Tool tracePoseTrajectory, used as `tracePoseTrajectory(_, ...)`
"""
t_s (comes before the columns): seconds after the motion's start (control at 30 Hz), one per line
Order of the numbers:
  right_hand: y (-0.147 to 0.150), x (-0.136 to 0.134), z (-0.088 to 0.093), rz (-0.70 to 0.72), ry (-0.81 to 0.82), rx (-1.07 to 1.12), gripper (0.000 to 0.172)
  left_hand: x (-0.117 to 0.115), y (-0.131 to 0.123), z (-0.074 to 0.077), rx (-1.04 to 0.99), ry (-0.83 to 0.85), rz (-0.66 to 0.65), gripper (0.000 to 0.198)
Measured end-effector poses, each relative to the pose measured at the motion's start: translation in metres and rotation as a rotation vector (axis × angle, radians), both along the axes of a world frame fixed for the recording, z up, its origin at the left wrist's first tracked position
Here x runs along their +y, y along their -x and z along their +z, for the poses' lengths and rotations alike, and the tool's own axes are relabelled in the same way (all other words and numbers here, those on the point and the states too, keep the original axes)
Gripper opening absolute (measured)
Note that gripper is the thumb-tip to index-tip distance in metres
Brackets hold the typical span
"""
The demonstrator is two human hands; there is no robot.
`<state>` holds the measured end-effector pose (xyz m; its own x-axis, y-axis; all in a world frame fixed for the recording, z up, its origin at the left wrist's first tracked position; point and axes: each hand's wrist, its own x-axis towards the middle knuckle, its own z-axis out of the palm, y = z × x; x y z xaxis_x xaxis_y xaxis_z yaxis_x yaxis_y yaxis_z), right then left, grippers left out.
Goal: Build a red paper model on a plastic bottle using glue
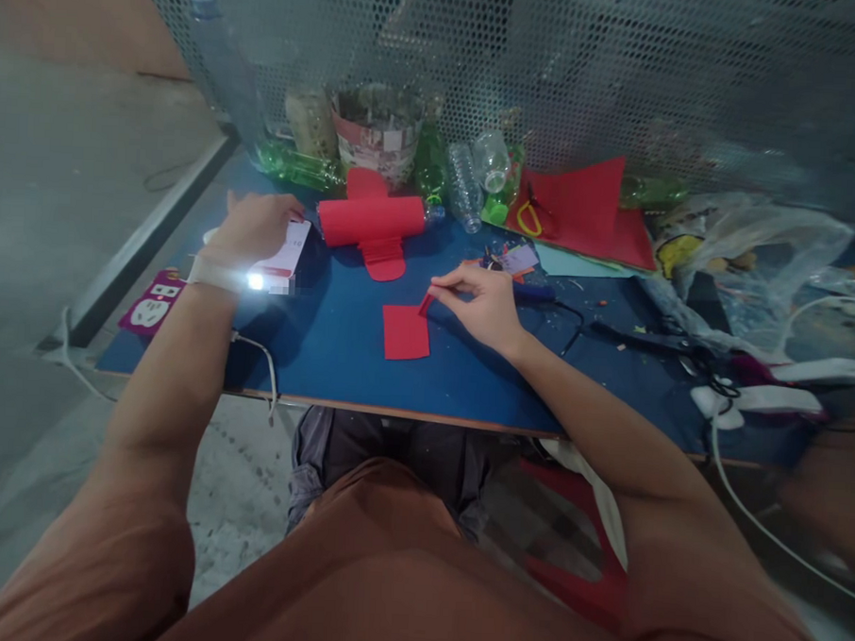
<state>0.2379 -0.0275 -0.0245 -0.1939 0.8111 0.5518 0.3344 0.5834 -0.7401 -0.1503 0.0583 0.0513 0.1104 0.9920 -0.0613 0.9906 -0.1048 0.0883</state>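
My right hand [481, 299] pinches a small red paper strip [425, 302] between thumb and fingertips. Its lower end meets or overlaps the upper right of a red paper square [405, 333] on the blue table; I cannot tell if they are joined. My left hand [258, 223] reaches over a flat white, phone-like object [293, 247], fingers extended at its upper edge. A bright light [256, 282] shines by that wrist. Between and beyond the hands lies a bottle wrapped in red paper [375, 221], with rounded red flaps at both sides.
Plastic bottles [465, 185] and a bucket [375, 134] stand against the perforated metal panel [552, 71]. Yellow-handled scissors [529, 218] lie on red sheets [588, 209]. At right are cables [639, 337] and a clear plastic bag [756, 250]. A purple power strip [152, 301] sits at left.
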Motion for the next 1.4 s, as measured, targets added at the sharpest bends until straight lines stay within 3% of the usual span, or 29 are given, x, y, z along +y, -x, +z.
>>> tracePoseTrajectory(1.4,0.0012,0.001,-0.0028,-0.002,0.035,0.028,0.038,0.0021,0.0025,-0.0019,0.038,0.002,-0.013,0.063)
